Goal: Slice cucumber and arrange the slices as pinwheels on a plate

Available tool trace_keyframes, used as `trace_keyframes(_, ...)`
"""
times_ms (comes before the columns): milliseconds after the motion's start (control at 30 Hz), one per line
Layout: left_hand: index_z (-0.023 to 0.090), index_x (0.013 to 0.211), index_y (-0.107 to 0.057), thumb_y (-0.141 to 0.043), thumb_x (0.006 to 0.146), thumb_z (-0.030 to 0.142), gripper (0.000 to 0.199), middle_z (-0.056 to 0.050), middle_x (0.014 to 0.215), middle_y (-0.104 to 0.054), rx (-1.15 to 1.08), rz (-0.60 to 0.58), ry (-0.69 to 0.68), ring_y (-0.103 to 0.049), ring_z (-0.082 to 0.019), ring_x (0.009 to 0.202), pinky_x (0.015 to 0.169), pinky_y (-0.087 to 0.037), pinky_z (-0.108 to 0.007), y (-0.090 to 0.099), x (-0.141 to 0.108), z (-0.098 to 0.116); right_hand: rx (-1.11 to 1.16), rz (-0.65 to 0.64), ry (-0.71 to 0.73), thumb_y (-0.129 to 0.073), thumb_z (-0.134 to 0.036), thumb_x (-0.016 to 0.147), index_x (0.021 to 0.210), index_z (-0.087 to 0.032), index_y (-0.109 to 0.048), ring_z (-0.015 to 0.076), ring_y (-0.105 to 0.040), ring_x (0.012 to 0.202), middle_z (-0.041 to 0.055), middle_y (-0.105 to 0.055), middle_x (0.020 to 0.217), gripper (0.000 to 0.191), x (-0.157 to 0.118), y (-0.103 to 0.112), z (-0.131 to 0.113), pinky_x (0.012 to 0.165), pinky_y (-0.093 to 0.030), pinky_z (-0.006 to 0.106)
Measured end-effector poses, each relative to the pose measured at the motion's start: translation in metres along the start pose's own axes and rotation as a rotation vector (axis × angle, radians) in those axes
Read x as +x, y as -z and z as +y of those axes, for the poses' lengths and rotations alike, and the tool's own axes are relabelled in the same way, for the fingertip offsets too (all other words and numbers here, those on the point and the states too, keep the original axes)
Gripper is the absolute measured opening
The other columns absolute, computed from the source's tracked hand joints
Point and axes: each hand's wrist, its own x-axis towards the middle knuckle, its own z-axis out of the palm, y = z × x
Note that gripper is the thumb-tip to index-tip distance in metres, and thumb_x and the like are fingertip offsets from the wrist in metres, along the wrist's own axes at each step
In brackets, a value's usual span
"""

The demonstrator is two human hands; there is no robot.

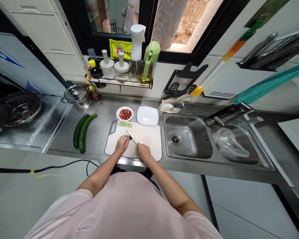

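Note:
My right hand (143,151) is closed round the handle of a small knife (133,139), whose blade points up and to the left over the white cutting board (150,141). My left hand (123,144) is closed at the board's left half, its fingers on a small dark green piece of cucumber (130,137) beside the blade. Most of that piece is hidden by the fingers and knife. A short row of cucumber slices (125,124) lies along the board's far edge. Behind it stand a plate of chopped red pieces (125,114) and a bare white plate (147,115).
Two whole cucumbers (84,132) lie on the steel counter at left, near a lidded pot (77,96). A frying pan (15,108) sits farther left. The sink (189,139) adjoins the board's right, with a plastic bag (229,142) beyond. A condiment shelf (122,81) hangs behind.

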Motion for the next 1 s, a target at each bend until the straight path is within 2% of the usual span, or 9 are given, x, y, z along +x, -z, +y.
trace_keyframes(467,0.020,0.097,-0.062,-0.043,0.089,0.020,0.020,-0.007,0.093,-0.063,0.010,-0.008,-0.006,-0.058,-0.018,0.091,0.083,-0.048,-0.035,0.000,0.000,-0.001,0.022,0.019,0.013,-0.034,-0.010,0.088,0.105,-0.015,-0.054,0.0199,-0.063,0.092,0.0123,-0.066,0.098,0.026,0.015,0.008,-0.012,0.075,-0.044,0.028)
trace_keyframes(1000,0.021,0.097,-0.062,-0.044,0.089,0.020,0.019,-0.007,0.094,-0.064,0.013,-0.012,0.020,-0.059,-0.017,0.094,0.086,-0.047,-0.034,0.001,0.000,0.000,0.011,0.040,0.001,-0.034,-0.013,0.090,0.102,-0.015,-0.055,0.0215,-0.063,0.089,0.0120,-0.066,0.094,0.024,-0.004,-0.007,0.002,0.074,-0.044,0.029)
